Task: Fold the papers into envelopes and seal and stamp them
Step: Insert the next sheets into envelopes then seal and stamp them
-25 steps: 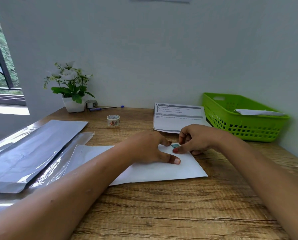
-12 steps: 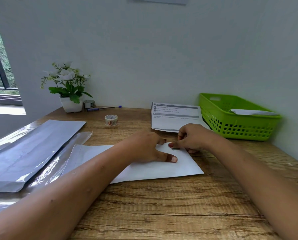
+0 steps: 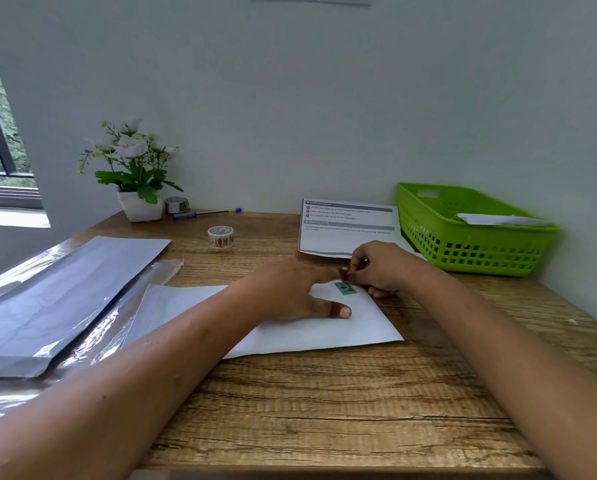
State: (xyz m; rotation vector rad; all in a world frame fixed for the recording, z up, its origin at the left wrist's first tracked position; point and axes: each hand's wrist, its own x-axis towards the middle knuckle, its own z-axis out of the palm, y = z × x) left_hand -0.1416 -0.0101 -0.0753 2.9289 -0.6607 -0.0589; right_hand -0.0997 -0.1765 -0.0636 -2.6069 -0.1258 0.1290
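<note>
Silver sheets: a shiny stack at the left of the table. I cannot tell what they are for.
Tape roll: stands alone behind the work, well apart from both hands.
Left hand: lies flat on the envelope, fingers spread and relaxed, pinning it down. The forefinger reaches toward the stamp.
Envelope: white, flat on the table in front of the person, the blank side up.
Stamp: a small teal patch near the envelope's far right corner. It looks to be lying flat on the paper.
Right hand: fingers curled, tips gathered just beyond the stamp's far edge. Whether they pinch anything or only press, I cannot tell.
Basket: green, at the far right, with a white folded piece inside, probably a finished one.
Step in hand: stamping, as I judge it, with folding and sealing on this envelope seemingly done.
Next move: likely a firm rub over the stamp, the left hand holding the paper against sliding, then a move to the basket.
Hard to make out: the stamp's design, the meeting fingertips, the envelope's flap and seal underneath, and the middle of the envelope under the left forearm.
</note>
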